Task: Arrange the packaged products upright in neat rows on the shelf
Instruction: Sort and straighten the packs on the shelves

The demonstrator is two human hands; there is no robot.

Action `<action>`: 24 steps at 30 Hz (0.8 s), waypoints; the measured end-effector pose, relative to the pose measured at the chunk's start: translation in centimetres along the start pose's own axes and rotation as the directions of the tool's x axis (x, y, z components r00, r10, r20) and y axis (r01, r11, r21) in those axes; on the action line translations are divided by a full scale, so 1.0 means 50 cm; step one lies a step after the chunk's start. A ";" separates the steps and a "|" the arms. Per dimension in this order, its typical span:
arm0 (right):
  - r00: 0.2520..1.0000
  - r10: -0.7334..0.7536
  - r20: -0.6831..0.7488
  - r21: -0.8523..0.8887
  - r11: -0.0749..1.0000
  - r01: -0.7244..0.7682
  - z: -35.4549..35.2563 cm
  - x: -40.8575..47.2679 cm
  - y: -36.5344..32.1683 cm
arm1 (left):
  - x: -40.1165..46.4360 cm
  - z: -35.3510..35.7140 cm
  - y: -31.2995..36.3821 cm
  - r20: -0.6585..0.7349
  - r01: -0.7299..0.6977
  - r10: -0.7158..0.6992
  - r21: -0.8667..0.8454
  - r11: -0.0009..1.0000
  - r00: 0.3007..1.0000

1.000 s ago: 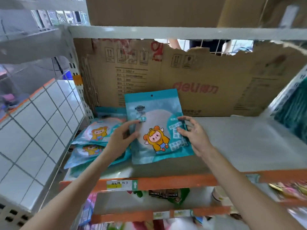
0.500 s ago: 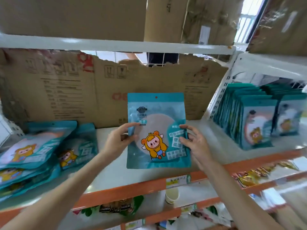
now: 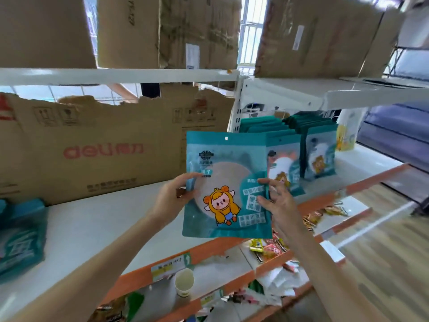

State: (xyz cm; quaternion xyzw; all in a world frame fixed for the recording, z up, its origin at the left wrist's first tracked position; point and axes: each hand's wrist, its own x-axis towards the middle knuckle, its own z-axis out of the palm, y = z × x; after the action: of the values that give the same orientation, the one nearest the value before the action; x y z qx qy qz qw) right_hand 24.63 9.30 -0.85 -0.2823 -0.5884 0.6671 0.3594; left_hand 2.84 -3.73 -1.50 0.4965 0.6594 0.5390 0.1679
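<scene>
Upright in the air, a flat teal pouch [image 3: 226, 184] is held in front of the shelf [image 3: 97, 219], its long axis vertical, hang-hole at the top and printed face toward the viewer. That glossy plastic face shows a pale round window and a cartoon child in a yellow sheep costume. The left hand [image 3: 170, 198] pinches the pouch's left edge, thumb on the front; the right hand [image 3: 277, 201] grips the right edge with curled fingers. Behind and right of it, matching pouches stand upright in rows [image 3: 299, 149] on the white shelf board, the nearest just behind the held pouch's right edge. A torn brown cardboard sheet [image 3: 104, 145] lines the shelf's back. More teal pouches [image 3: 21, 233] lie piled at far left. Below the orange shelf lip sits a paper cup [image 3: 184, 283] among loose snack packets [image 3: 269, 248].
</scene>
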 end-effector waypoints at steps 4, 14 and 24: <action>0.999 -0.021 -0.042 0.003 1.000 0.021 -0.045 0.006 0.000 | 0.022 0.050 0.011 0.008 -0.038 0.038 0.006 0.999 0.999; 0.997 -0.079 -0.024 -0.056 0.995 0.078 -0.114 -0.003 -0.009 | 0.004 0.126 0.040 -0.056 -0.072 0.072 -0.006 0.997 0.996; 0.992 -0.125 -0.003 -0.139 0.983 0.124 -0.208 -0.107 -0.055 | -0.088 0.207 0.121 -0.081 -0.140 0.145 0.058 0.988 0.986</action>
State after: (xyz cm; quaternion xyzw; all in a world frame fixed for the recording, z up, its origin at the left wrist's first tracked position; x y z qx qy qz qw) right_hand 36.46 11.14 0.07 -0.2733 -0.6477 0.5991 0.3833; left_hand 15.52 -2.22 -1.33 0.5231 0.6425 0.5530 0.0877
